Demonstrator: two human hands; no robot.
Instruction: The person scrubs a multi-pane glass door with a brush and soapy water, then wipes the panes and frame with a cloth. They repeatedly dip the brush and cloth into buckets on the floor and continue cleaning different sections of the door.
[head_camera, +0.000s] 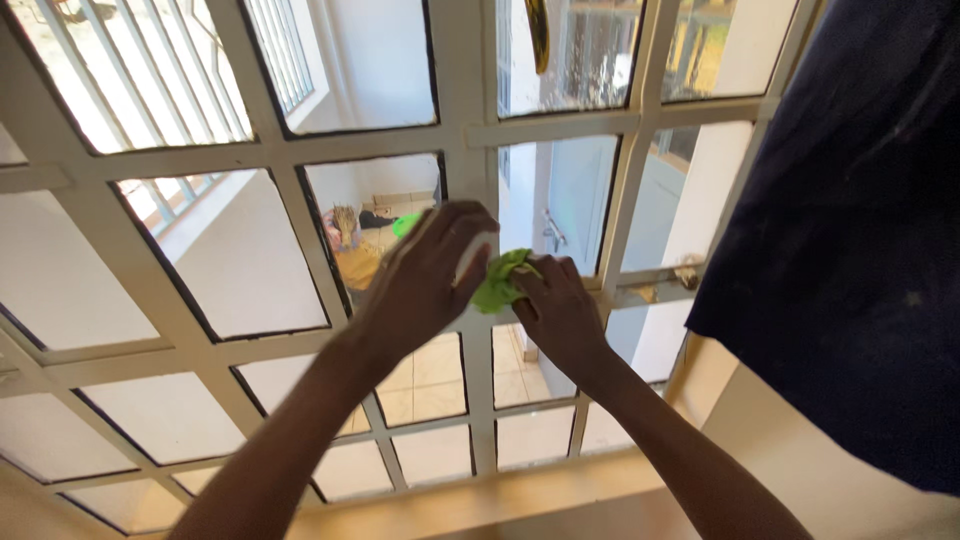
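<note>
window frame and sill

a cream window frame (462, 130) of crossing bars fills the left and centre of the picture. a green cloth (500, 280) lies against its central upright bar at mid-frame. a pale sill (520, 495) runs along the bottom, below the lowest panes.

My hands (500, 285) meet at the central upright of the cream window frame (465, 120), so the glass panes (230, 255) block any reach forward. A dark curtain (860, 220) hangs close on the right, crowding that side. To the left and below my arms the space is open.
</note>
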